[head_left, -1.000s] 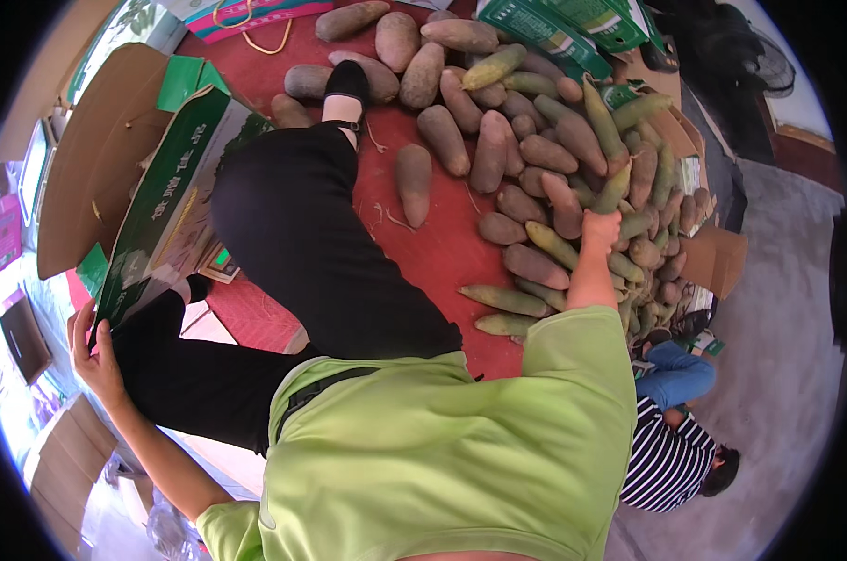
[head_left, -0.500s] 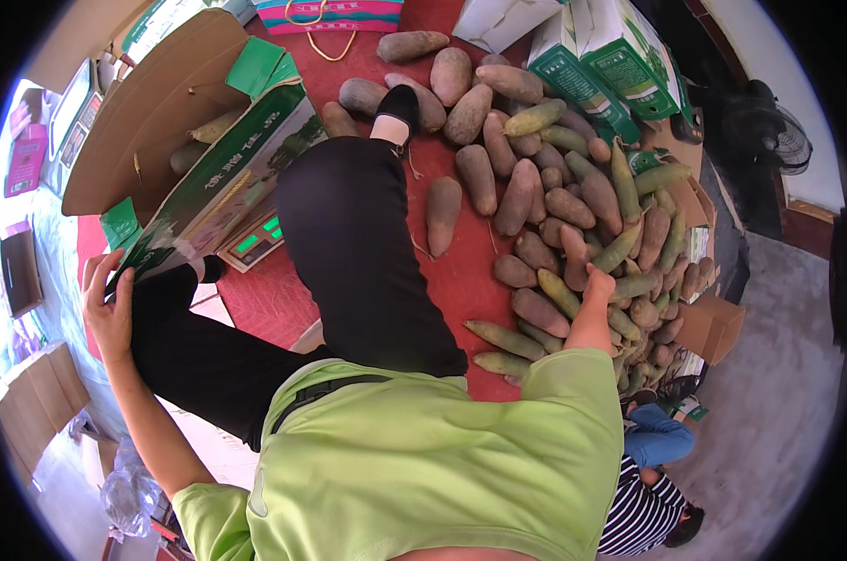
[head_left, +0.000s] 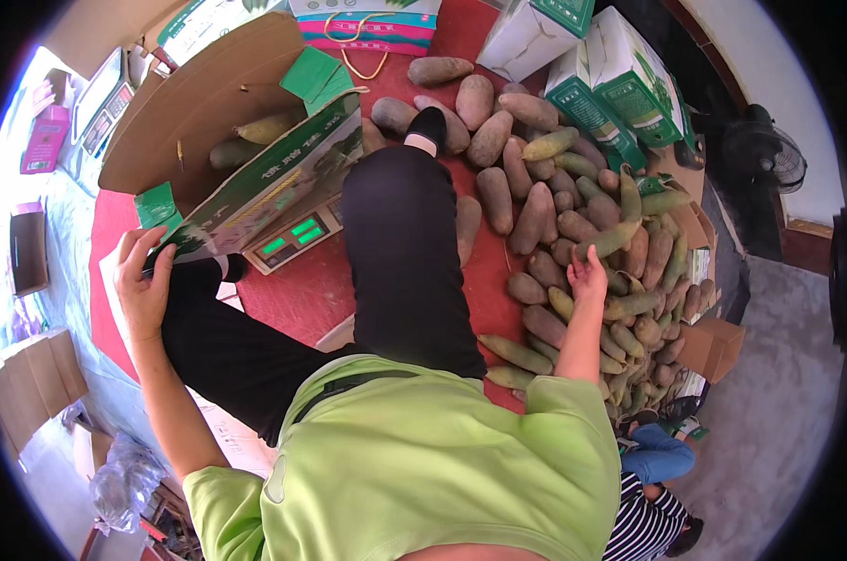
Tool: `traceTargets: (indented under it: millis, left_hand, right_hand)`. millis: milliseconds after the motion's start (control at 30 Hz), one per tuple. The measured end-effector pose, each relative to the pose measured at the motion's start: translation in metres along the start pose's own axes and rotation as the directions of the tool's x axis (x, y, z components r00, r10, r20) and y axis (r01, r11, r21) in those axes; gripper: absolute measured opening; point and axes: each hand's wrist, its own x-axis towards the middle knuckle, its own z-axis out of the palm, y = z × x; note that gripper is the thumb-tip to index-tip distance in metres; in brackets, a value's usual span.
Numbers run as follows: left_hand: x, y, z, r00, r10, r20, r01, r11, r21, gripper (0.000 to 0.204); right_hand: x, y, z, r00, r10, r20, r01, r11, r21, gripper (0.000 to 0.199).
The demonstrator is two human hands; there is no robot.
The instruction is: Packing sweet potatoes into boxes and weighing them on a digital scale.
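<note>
My left hand [head_left: 141, 288] grips the near corner of a large open cardboard box [head_left: 129, 150] with a green printed side. Inside the box lie a yellowish-green radish [head_left: 265, 129] and a darker root [head_left: 234, 153]. My right hand [head_left: 588, 277] is at the pile on the right, its fingers closed on the near end of a long green radish [head_left: 610, 239]; the grip's underside is hidden. Around it lie many green radishes and reddish-brown, soil-dusted roots [head_left: 534, 218]. Against the box stands a scale [head_left: 297, 237] with lit green displays.
My knee and foot [head_left: 426, 131] stand between box and pile. White-green cartons [head_left: 629, 75] and a pink-blue bag [head_left: 367, 33] are at the back. A black fan [head_left: 769, 159] stands far right. A person in a striped shirt [head_left: 643, 519] is at lower right.
The view has shifted, so box and scale appear further right. My right hand has turned, and the green radish by it now lies across its fingers at a flatter angle. My left hand keeps the box edge.
</note>
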Motion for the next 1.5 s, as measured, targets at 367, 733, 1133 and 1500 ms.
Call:
traceTargets:
  millis: [367,733,1133,1500]
  left_hand:
    - [-0.004,0.004,-0.004,0.999,0.016,-0.050,-0.017,1.000,-0.021,0.020]
    - [-0.006,0.000,-0.005,0.995,0.002,-0.096,-0.007,0.998,-0.056,0.020]
    - [-0.011,-0.011,-0.011,0.988,0.011,-0.151,-0.023,0.997,-0.076,0.021]
    - [0.000,-0.008,0.002,0.989,0.036,-0.143,-0.051,0.994,-0.098,0.022]
  right_hand:
    - [-0.132,-0.021,0.211,0.617,-0.267,0.740,0.687,0.642,-0.341,0.047]
    - [-0.263,-0.019,0.404,-0.249,-0.072,0.966,0.909,-0.362,0.207,0.048]
    - [-0.179,-0.002,0.363,0.275,-0.296,0.915,0.900,0.415,-0.137,0.034]
    - [0.035,0.133,0.109,0.741,-0.195,0.643,0.662,0.378,-0.647,0.022]
